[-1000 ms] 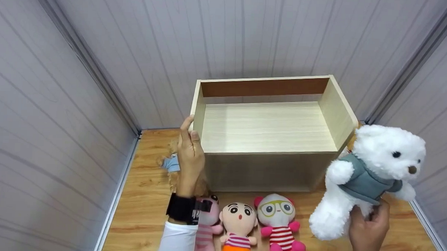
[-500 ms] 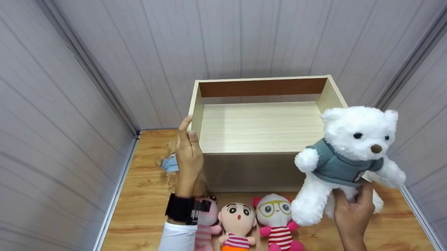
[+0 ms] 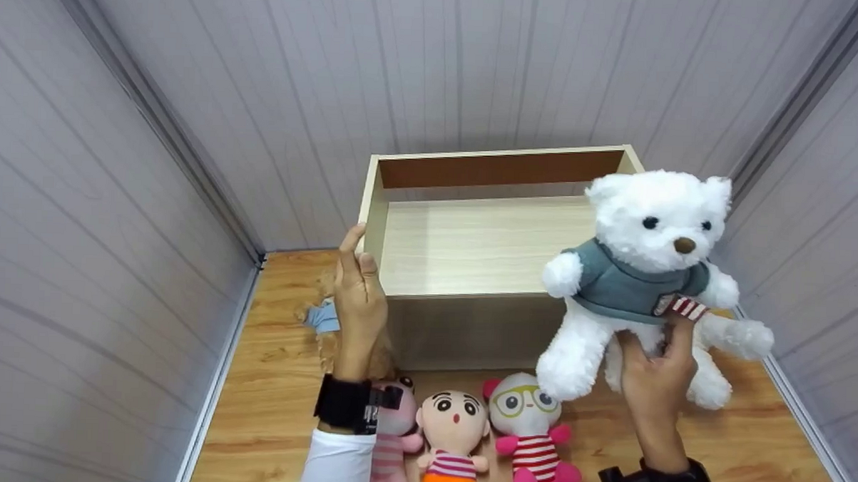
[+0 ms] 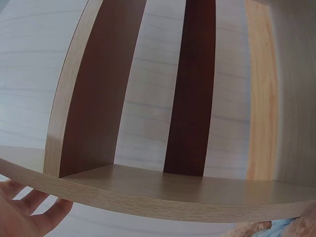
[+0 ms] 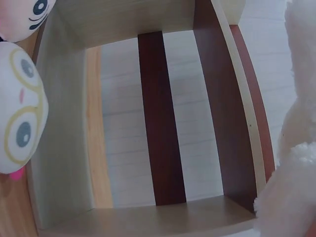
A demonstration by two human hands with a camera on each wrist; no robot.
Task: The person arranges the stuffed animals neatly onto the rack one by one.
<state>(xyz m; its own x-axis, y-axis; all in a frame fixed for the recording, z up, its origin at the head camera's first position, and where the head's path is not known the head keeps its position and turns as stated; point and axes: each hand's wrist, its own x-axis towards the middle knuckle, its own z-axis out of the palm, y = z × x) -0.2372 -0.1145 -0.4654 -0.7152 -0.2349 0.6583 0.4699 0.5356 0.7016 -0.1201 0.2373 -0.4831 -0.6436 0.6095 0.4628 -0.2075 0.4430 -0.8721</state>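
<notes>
Wooden box (image 3: 500,250) sits on the floor (image 3: 273,400) against the back wall, open side facing the person, nothing visible inside. White teddy bear (image 3: 642,277) in a grey-blue top is the next biggest item: over the last second it has come up and in from the far right, was low beside the box's right wall, now held upright in front of the box's right end and partly covering it, facing the camera, clear of the floor. Reads as the bear being carried toward the box opening; not inside yet. Right hand (image 3: 654,381) has the grip: fingers curled round the bear's lower body from beneath, between the legs, thumb side up. Right wrist view shows bear fur (image 5: 296,148) at the right edge and the box interior straight ahead. Left hand (image 3: 359,303) hasn't moved: flat, fingers straight, resting against the box's left front corner, holding nothing; left wrist view shows fingertips (image 4: 29,207) under the box edge. Row of three small dolls along the floor's near edge, unchanged: pink doll (image 3: 393,439) mostly behind the left wrist, striped doll (image 3: 454,442), glasses doll (image 3: 529,430). Tan plush toy (image 3: 326,323) lies left of the box, behind the left hand.
</notes>
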